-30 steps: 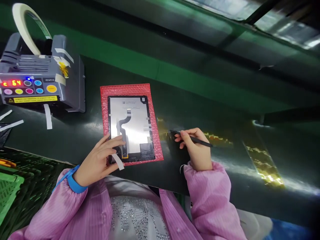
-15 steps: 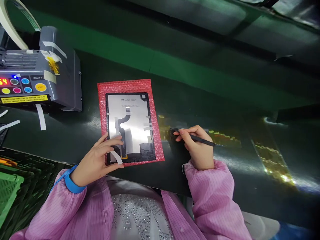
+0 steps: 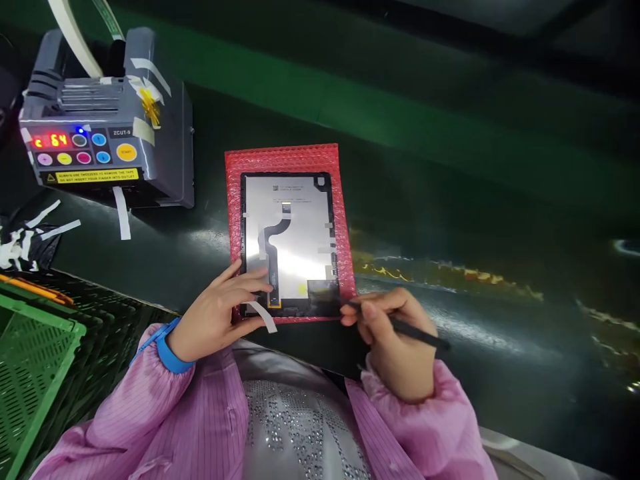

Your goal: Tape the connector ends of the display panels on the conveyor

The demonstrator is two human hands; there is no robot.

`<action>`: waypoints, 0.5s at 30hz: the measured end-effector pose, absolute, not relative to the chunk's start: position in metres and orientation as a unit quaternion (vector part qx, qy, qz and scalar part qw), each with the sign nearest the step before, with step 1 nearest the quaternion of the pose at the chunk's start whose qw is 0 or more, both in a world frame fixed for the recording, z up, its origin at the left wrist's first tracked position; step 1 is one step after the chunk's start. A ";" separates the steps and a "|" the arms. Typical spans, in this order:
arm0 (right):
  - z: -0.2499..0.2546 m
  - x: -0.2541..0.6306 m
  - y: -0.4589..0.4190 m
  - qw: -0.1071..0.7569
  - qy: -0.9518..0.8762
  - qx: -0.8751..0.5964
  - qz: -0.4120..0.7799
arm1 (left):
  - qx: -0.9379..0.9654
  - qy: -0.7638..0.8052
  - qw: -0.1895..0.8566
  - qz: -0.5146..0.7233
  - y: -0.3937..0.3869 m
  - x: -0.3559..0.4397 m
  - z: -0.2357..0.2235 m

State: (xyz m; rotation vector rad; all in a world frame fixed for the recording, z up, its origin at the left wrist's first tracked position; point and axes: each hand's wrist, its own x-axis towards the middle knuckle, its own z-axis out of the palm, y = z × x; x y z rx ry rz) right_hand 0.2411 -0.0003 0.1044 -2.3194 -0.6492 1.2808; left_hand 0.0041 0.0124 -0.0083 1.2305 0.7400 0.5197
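A tablet display panel (image 3: 300,233), with a silver back, black rim and dark ribbon cable (image 3: 273,267), lies on a red bubble-wrap bag (image 3: 280,159). My left hand (image 3: 210,320) rests at its lower left corner, fingertips over the cable's lower part. Between that hand's thumb and fingers a strip of white tape (image 3: 265,316) is held, its free end curling over the bag's edge. Black tweezers (image 3: 415,331) are gripped in my right hand (image 3: 395,333), just right of the panel's lower right corner. Their tips blur against the dark rim. A small yellow piece (image 3: 303,289) shows over the panel's lower part.
A grey tape dispenser (image 3: 115,127) stands at the back left, a white tape strip (image 3: 122,213) hanging from its outlet. Tape scraps (image 3: 23,243) lie left of it. A green crate (image 3: 40,373) is at the lower left. Amber film strips (image 3: 480,273) lie on the dark table to the right.
My right hand has moved with the tweezers from the amber film toward the panel's lower right corner. The yellow piece now shows over the panel. The whole view has shifted; my left hand stays on the panel.
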 end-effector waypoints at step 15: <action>0.102 0.202 -0.019 0.172 -0.265 -0.797 0.515 | 0.620 0.312 0.705 0.146 0.011 0.000 -0.004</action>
